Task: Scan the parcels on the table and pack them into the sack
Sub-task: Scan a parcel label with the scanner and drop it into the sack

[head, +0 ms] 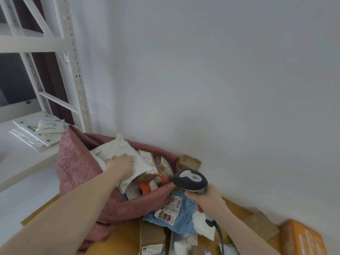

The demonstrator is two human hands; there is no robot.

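Inside the mouth of the pink sack (77,168), the left hand (120,162) presses flat-fingered on a white parcel (127,153), while right of the sack the right hand (207,197) grips the scanner (190,180) above a blue parcel (184,216) on the table (121,238).

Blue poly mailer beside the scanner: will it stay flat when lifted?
Probably not: the blue poly mailer lies creased and draped over other parcels, so it likely flops. Its smooth film may be slippery. It looks thin, so probably light.
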